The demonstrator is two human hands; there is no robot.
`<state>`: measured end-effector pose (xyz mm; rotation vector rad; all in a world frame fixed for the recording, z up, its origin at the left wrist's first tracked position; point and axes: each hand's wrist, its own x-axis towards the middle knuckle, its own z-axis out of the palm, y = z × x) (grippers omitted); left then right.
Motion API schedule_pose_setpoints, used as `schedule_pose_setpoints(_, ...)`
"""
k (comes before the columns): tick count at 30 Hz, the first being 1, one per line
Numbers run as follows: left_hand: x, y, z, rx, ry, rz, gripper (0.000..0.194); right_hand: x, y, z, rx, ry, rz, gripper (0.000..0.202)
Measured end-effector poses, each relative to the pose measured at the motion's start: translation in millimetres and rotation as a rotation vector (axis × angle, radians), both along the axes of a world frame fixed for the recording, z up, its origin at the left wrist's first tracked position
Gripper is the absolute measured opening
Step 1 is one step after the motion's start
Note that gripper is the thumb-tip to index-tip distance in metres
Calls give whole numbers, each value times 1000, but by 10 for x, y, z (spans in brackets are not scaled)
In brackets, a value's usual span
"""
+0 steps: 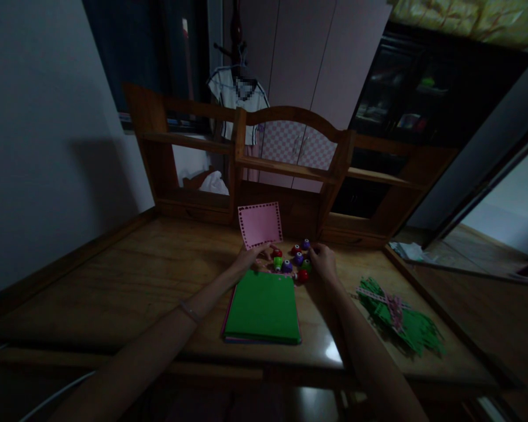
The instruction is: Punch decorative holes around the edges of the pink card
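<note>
My left hand [251, 256] reaches in from the left with its fingers apart, beside a red craft punch [277, 253]. On the other side of the group, my right hand [324, 259] has curved fingers close to a purple craft punch [306, 244] and a green one [307, 265]; I see nothing held in it. Several more small red, green and purple punches lie between the hands. Behind my left hand, a pink sheet [260, 224] with a punched border stands tilted up. Nearer to me lies a stack of coloured paper with a green sheet [264, 308] on top.
A pile of green paper strips [400, 319] with a pink punched strip lies at the desk's right. A wooden shelf unit [290, 167] rises along the back of the desk [158, 275]. Behind it hangs a white shirt [250, 117].
</note>
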<state>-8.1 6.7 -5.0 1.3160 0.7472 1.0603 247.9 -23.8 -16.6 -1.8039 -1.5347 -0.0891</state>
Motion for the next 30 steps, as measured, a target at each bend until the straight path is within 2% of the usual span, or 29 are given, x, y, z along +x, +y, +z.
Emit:
schedule_pose_setpoints(6,-8,33,-25,-50,10,77,35,-10,-8,-9,30,-40,8,26)
schedule_pose_setpoints(18,8,8,6,-39,-2,59,34,-36,-8,16,-47,-131,-31,28)
schedule_pose_setpoints(25,2,-21,48,-46,-12,65,30,-36,-14,30,-26,-114,-44,42)
schedule_pose_setpoints(30,14,-9,35,-47,-29,49,28,-30,-5,36,-45,-101,-87,43)
